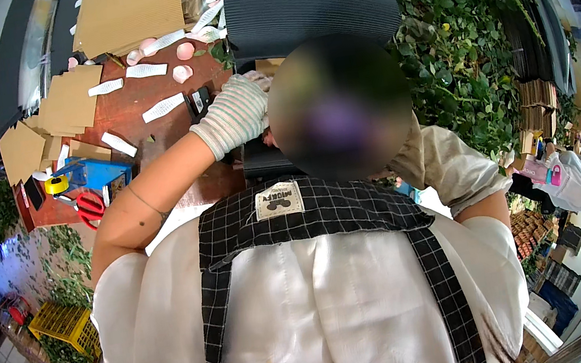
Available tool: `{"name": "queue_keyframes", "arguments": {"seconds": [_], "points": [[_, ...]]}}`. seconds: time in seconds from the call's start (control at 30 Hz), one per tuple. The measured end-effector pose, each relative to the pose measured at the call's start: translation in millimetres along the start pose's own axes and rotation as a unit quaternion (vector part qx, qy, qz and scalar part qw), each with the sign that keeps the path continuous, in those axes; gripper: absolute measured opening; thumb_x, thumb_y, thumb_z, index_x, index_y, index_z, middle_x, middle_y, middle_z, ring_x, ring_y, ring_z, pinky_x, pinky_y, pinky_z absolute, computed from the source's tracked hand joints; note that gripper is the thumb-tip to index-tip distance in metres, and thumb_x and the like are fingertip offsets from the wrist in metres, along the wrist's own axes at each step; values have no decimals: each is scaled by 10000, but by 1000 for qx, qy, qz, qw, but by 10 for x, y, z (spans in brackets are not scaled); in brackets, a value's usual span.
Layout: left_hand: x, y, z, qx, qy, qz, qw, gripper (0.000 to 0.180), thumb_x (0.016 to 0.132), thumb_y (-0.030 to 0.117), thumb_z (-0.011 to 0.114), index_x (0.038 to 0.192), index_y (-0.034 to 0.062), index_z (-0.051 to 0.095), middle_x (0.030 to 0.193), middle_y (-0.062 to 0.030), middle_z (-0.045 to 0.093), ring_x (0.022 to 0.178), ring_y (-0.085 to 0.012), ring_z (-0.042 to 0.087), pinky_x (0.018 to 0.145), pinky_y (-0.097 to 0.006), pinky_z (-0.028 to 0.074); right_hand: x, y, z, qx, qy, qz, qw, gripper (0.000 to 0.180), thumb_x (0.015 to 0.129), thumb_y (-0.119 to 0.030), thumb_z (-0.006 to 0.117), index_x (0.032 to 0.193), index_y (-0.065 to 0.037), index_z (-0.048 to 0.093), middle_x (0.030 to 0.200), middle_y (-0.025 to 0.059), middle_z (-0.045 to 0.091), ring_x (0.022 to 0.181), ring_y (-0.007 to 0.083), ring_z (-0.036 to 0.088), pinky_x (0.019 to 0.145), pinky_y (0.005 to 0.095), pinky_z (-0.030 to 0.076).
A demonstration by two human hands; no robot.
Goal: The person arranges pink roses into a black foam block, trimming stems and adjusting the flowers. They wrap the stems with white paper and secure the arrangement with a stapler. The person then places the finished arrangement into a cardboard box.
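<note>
My left hand (234, 113), in a pale striped knit glove, is at the middle of the work surface. Its fingers are curled, and their tips are partly covered by a blurred round patch; what they hold does not show. Under and beside the hand lies a dark board (263, 161). A small black object (200, 101) touches the glove's left side. My right forearm, in a loose beige sleeve cover (446, 166), reaches in from the right, but the hand itself is hidden behind the blur. Beyond both hands stands a black ridged sheet (310, 12).
On the red-brown table (173, 150) lie white paper strips (163, 108), pink petals (182, 73), cardboard pieces (68, 102), red-handled scissors (90, 208), yellow tape (57, 185) and a blue holder (94, 172). Leafy green stems (459, 51) are heaped at right. Another person (567, 174) is far right.
</note>
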State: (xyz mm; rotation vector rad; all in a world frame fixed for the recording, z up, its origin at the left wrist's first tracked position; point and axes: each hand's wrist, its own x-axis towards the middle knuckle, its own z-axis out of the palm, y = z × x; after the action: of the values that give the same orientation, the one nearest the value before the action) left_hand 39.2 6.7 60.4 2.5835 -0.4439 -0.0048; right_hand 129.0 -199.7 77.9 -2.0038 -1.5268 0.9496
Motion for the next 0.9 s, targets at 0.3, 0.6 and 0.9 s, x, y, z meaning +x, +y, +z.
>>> {"name": "queue_keyframes", "arguments": {"seconds": [0.3,0.6,0.9], "points": [[-76,203,-309,-45,107,99,988,259,699,314,706,911,165,698,1170,-73,555,1166,-310,476,949,-440,407,-188,-713,-829,-131,-28,125,983,194,807,-261,615,936,-123,659,858,112,637,778,311,616,686,408,497],[206,498,-400,30,-261,-11,965,286,782,374,638,877,114,708,939,-106,617,857,-298,619,674,-437,502,62,-117,-376,-241,-62,42,968,258,828,-327,560,868,-84,637,836,130,638,804,318,618,696,442,491],[-41,352,-374,-61,-211,-65,973,265,821,379,591,884,130,657,728,-126,638,707,-331,626,637,-451,489,-51,-275,-485,-107,94,-55,988,186,791,-245,613,906,-100,619,811,105,602,774,303,608,678,427,487]]}}
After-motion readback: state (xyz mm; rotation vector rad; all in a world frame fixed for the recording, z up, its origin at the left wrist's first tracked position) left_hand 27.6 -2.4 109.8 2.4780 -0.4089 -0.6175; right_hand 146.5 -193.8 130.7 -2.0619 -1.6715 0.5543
